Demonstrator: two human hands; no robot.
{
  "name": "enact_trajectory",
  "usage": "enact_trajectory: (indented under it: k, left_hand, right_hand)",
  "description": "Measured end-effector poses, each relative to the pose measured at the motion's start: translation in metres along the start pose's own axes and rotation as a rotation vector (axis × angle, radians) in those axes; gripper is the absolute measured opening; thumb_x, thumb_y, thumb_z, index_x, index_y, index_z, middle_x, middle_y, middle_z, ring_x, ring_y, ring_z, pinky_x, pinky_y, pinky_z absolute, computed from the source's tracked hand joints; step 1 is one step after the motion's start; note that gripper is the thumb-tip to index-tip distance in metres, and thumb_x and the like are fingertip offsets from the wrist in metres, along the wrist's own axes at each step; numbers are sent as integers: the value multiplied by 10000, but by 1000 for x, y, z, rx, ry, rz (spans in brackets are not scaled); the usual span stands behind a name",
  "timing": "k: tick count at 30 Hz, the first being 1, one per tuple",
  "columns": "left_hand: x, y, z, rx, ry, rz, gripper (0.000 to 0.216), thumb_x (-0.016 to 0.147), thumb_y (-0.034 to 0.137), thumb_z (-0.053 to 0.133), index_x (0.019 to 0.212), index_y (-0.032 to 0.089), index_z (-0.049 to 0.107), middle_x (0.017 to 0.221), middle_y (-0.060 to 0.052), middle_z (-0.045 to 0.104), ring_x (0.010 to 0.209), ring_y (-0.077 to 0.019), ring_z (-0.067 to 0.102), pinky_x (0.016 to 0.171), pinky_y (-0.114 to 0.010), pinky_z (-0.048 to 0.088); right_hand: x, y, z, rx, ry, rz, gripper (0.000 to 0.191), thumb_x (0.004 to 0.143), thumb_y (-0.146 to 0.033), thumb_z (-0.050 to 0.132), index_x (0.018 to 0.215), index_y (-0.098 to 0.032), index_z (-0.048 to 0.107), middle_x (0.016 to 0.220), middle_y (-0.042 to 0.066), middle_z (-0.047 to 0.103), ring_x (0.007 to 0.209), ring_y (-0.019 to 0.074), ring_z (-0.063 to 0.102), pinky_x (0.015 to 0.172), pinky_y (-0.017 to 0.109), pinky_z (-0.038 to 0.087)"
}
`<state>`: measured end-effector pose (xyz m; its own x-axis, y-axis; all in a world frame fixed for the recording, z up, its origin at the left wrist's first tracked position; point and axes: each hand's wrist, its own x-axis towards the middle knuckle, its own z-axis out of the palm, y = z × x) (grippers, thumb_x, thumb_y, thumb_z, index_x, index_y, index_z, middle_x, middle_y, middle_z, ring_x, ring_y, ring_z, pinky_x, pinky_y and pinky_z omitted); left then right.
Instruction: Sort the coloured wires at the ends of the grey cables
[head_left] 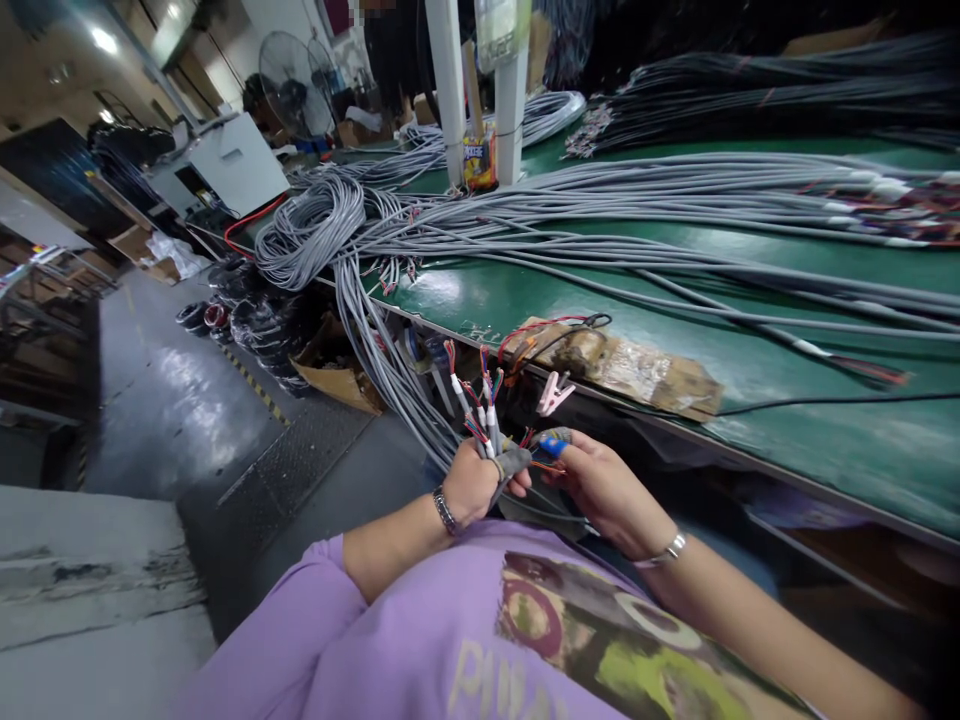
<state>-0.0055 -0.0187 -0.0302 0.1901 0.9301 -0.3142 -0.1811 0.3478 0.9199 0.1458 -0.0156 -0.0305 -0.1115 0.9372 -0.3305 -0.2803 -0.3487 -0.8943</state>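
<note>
My left hand (474,484) is closed in a fist round several grey cable ends (480,405) whose stripped coloured wires stick up above it; a grey finger cot covers its thumb. My right hand (600,485) sits just to the right, thumb and forefinger in grey and blue cots, pinching thin coloured wires (534,450) at the cable ends. Both hands hover in front of my purple shirt, below the edge of the green table (825,440). The grey cables run from my left fist up to the table.
Long bundles of grey cable (600,210) cross the table, with a coil (315,225) at its left end. A taped cardboard pad (637,365) with a pink clip (553,393) lies at the near edge. Black cable coils (255,320), boxes and fans (296,80) stand left.
</note>
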Motion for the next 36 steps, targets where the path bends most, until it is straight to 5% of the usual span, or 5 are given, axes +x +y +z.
enact_trajectory:
  k: [8, 13, 19, 27, 36]
  left_hand:
    - [0, 2, -2, 8, -21, -26, 441, 583, 514, 779, 566, 127, 569, 465, -3, 554, 380, -81, 487, 397, -206, 400]
    - [-2, 5, 1, 114, -138, -75, 425, 579, 496, 777, 539, 130, 566, 458, -15, 560, 374, -88, 484, 392, -213, 407]
    - [-4, 6, -1, 151, -183, -126, 455, 535, 514, 802, 547, 126, 565, 464, -14, 564, 374, -85, 484, 395, -217, 414]
    - [2, 1, -3, 88, -139, -69, 463, 548, 530, 785, 551, 114, 581, 457, -18, 560, 378, -91, 493, 388, -211, 408]
    - [0, -1, -5, 124, -136, -75, 474, 565, 546, 774, 561, 122, 563, 470, -19, 561, 379, -85, 483, 401, -217, 414]
  right_hand:
    - [-1, -9, -6, 10, -88, 34, 379, 626, -482, 791, 830, -193, 656, 809, 33, 650, 659, 142, 563, 613, 283, 464]
    - [-3, -9, 8, -192, -150, -39, 330, 626, -460, 791, 679, -191, 608, 575, 5, 621, 543, 141, 534, 560, 281, 419]
    - [10, -3, -6, 88, 203, -31, 396, 538, -438, 840, 585, -198, 528, 504, -68, 458, 467, 72, 406, 492, 224, 399]
    - [-6, -3, -7, 54, -179, 83, 394, 603, -494, 824, 802, -180, 691, 696, 17, 662, 584, 119, 544, 554, 247, 439]
    - [-4, -1, 3, -51, -184, -37, 315, 631, -471, 805, 715, -202, 664, 637, 13, 666, 589, 158, 584, 606, 296, 468]
